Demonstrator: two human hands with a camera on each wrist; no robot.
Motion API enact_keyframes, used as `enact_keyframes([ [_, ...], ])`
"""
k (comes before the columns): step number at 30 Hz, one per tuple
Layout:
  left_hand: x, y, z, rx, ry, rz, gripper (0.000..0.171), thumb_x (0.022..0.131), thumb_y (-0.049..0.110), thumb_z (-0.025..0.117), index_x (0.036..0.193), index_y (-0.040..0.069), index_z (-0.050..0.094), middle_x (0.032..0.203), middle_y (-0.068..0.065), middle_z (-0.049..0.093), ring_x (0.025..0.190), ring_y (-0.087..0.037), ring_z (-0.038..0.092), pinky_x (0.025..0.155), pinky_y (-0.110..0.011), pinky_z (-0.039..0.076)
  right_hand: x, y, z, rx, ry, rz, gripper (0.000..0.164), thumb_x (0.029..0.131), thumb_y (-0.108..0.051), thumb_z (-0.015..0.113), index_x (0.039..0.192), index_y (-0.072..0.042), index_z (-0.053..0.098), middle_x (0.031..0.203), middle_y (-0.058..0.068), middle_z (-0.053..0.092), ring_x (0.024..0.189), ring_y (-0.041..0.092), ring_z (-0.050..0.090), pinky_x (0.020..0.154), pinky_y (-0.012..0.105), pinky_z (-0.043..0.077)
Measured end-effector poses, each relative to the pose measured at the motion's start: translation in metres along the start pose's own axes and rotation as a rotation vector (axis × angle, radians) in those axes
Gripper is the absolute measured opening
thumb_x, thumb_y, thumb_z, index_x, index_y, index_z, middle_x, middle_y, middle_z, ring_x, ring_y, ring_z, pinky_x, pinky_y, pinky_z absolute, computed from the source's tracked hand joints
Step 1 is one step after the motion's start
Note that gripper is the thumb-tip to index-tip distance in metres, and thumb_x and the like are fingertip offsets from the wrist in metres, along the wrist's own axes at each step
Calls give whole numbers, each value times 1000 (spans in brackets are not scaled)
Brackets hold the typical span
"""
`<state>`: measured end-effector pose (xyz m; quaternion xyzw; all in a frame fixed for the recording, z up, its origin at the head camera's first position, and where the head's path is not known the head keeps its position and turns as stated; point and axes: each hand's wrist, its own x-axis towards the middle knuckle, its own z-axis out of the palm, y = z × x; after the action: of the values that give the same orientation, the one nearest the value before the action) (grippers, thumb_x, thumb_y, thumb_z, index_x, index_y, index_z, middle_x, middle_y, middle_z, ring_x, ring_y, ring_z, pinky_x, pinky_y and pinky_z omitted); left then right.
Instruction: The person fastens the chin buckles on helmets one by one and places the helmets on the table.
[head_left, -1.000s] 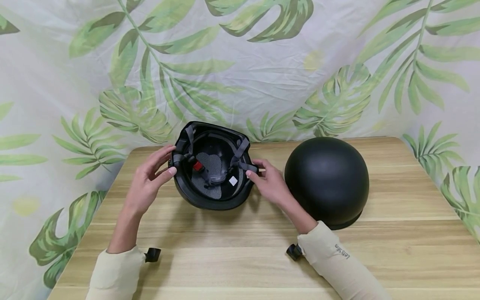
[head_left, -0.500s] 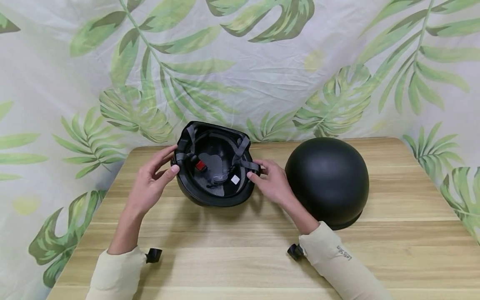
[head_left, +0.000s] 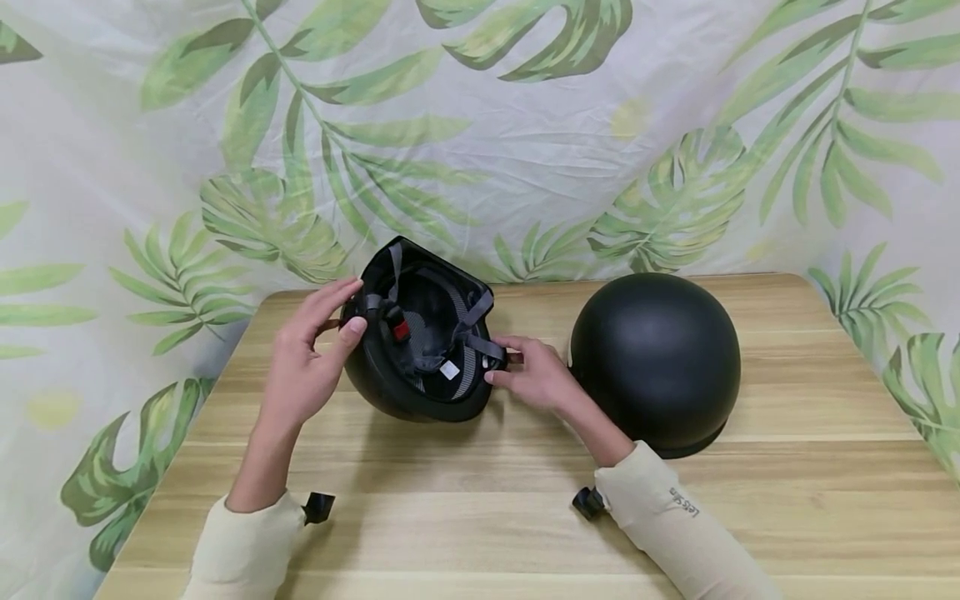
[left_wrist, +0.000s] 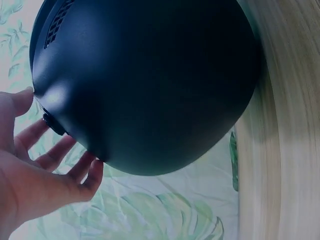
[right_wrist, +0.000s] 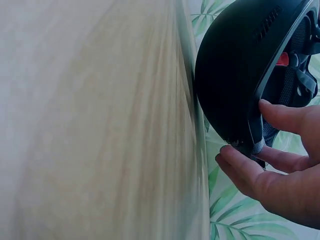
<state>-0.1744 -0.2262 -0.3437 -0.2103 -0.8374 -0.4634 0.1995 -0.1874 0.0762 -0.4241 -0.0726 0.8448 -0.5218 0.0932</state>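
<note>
Visibly, tilted helmet (head_left: 427,333), white label (head_left: 449,369) inside, right sleeve (head_left: 671,521) lettered "Let's".

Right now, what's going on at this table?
Someone's left hand and right hand grip opposite sides of a black helmet. It's tilted, open side turned toward the head camera, red buckle and grey straps showing. A second helmet rests dome-up on the table to the right.
</note>
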Motion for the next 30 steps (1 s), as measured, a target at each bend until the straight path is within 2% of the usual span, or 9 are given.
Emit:
enact_keyframes([
  [2, 1, -2, 0, -23, -30, -15, 45, 104, 2, 64, 149, 11, 63, 156, -6, 54, 145, -18, 48, 102, -20, 45, 0, 0, 1, 26, 13, -7, 57, 92, -10, 84, 145, -6, 65, 145, 16, 62, 126, 32, 68, 101, 40, 57],
  [6, 1, -9, -1, -91, -105, -118, 52, 105, 9, 64, 156, 13, 55, 164, -8, 43, 153, -30, 39, 117, -47, 44, -1, -2, 3, 67, 38, -14, 53, 90, -2, 84, 140, -3, 67, 145, 17, 59, 123, 35, 69, 96, 35, 59],
  [9, 1, -17, -3, -101, -160, -181, 60, 105, 17, 64, 162, 18, 46, 168, -9, 39, 152, -39, 40, 116, -42, 46, -2, -3, 4, 63, 50, -10, 53, 89, 0, 84, 139, -3, 68, 144, 17, 59, 124, 35, 68, 98, 37, 59],
  [12, 0, -23, -4, -91, -185, -204, 62, 106, 21, 62, 165, 22, 42, 168, -7, 39, 149, -41, 45, 105, -19, 45, -2, -4, 6, 71, 51, -9, 54, 88, 2, 83, 140, -3, 67, 144, 17, 61, 126, 35, 67, 102, 41, 57],
  [14, -1, -23, -4, -82, -172, -202, 61, 106, 21, 62, 164, 23, 43, 167, -6, 41, 147, -39, 47, 102, -16, 44, -2, -5, 8, 76, 48, -17, 54, 89, 3, 83, 140, -2, 67, 143, 16, 63, 126, 34, 68, 103, 40, 56],
  [18, -1, -17, -4, -61, -120, -212, 56, 106, 21, 65, 160, 23, 50, 164, -3, 46, 146, -32, 48, 107, -42, 50, -1, -6, 15, 76, 1, -36, 54, 89, 4, 82, 140, -2, 66, 141, 15, 67, 126, 33, 68, 103, 38, 56],
  [21, -1, -11, -4, -27, -71, -207, 52, 105, 22, 68, 156, 21, 56, 161, -3, 49, 147, -27, 46, 104, -58, 51, 0, -7, 21, 83, -65, -52, 54, 89, 3, 81, 141, -1, 65, 140, 18, 67, 126, 33, 67, 105, 40, 55],
  [24, -1, -7, -4, -5, -47, -187, 49, 103, 21, 70, 152, 21, 61, 160, -3, 50, 148, -24, 45, 102, -62, 51, 0, -6, 25, 98, -120, -56, 56, 89, 4, 81, 141, 2, 63, 139, 21, 67, 129, 34, 66, 108, 43, 53],
  [30, 1, -6, -5, -29, -78, -153, 50, 101, 18, 72, 150, 19, 62, 161, -6, 48, 150, -28, 42, 102, -70, 47, -2, -4, 23, 97, -156, -39, 56, 88, 5, 81, 141, 0, 64, 140, 20, 66, 128, 34, 66, 107, 42, 53],
])
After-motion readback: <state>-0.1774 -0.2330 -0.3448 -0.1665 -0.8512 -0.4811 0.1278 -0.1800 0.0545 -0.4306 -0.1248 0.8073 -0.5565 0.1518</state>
